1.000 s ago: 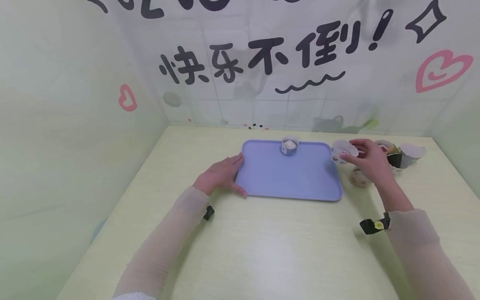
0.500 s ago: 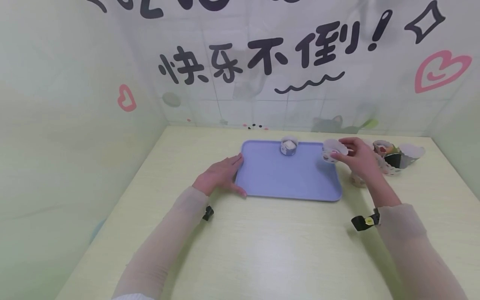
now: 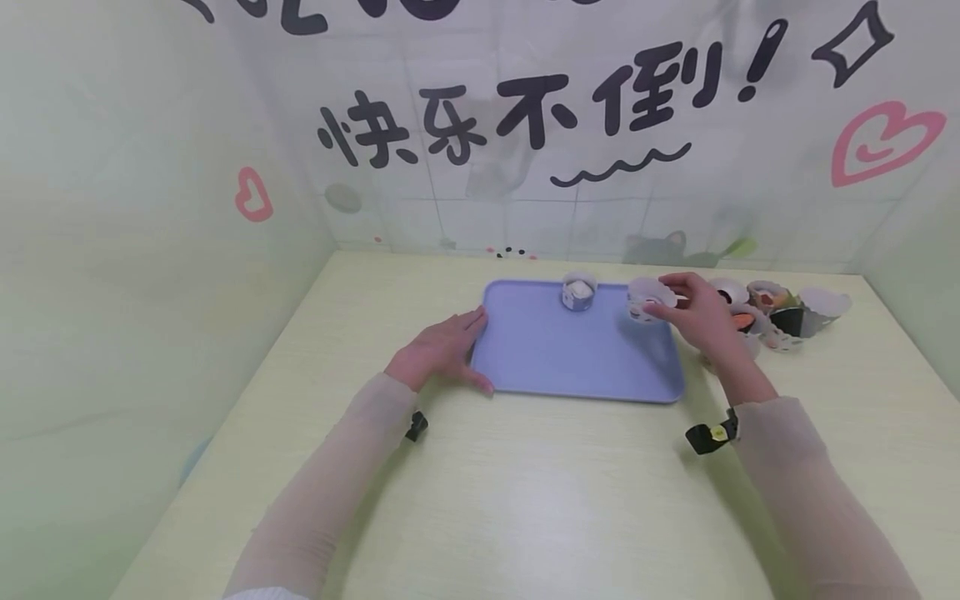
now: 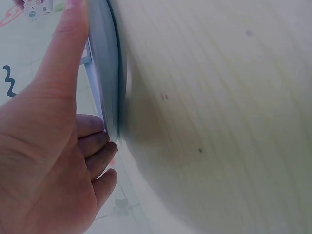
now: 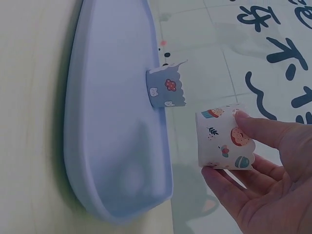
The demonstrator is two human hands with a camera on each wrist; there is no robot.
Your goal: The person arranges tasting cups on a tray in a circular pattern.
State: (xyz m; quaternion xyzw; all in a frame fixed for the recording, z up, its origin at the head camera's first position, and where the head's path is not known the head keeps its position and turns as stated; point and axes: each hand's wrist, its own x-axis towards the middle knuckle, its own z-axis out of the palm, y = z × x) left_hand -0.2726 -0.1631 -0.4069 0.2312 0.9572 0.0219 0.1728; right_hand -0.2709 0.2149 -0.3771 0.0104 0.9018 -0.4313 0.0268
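My right hand [image 3: 701, 315] pinches a white paper baking cup [image 5: 222, 139] printed with doughnuts and cupcakes, thumb on one side and fingers on the other. The cup is held above the right back part of a blue-purple tray [image 3: 570, 358]. What lies inside that cup cannot be made out. At the tray's back edge stands a second paper cup [image 5: 165, 87], grey-blue with small flowers and bears, holding something white. My left hand [image 3: 441, 350] rests against the tray's left end, fingers fairly straight along the rim and thumb at the front corner.
Several more paper cups [image 3: 821, 304] crowd together right of the tray, some with orange or black contents; my right forearm partly hides them. The pale wooden table [image 3: 525, 500] meets a lettered wall sheet [image 3: 495, 208] behind the tray, with side panels left and right.
My right hand has carried the white paper cup leftward, from beside the tray's right edge to over the tray. The left hand and the tray have stayed still.
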